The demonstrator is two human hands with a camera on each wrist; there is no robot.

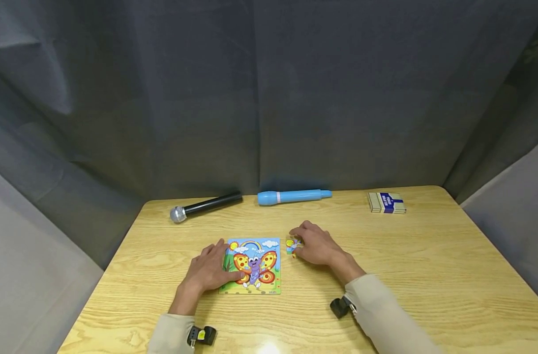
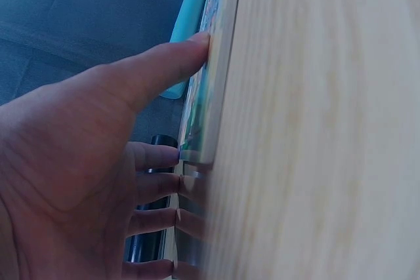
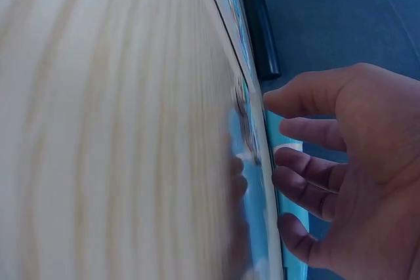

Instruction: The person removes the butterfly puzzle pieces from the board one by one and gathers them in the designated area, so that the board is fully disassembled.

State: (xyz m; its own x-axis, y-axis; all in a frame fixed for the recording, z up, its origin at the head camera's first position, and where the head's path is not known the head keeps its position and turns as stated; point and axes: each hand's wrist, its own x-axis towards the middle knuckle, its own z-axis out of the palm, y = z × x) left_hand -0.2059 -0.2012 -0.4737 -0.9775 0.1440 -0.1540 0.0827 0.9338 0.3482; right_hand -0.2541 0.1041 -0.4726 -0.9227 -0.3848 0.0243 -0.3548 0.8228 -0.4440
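Observation:
A square jigsaw puzzle (image 1: 266,287) with a smiling butterfly, sun and rainbow lies flat on the wooden table. My left hand (image 1: 209,270) rests at its left edge, fingers spread and thumb laid on the picture; in the left wrist view the thumb touches the puzzle (image 2: 209,109) surface. Just right of it lies a small colourful puzzle piece (image 1: 290,245), partly hidden by my right hand (image 1: 316,246). The fingers are loosely bent around and above that piece. In the right wrist view the right hand (image 3: 354,168) pinches nothing, and the loose pieces (image 3: 244,122) lie flat beside the thumb.
Along the back edge lie a black microphone (image 1: 213,203) with a silver head and a light blue microphone-shaped tube (image 1: 295,196). At the back right sits a banded bundle of striped sticks (image 1: 387,202). A dark curtain (image 1: 260,98) hangs behind the table (image 1: 428,295).

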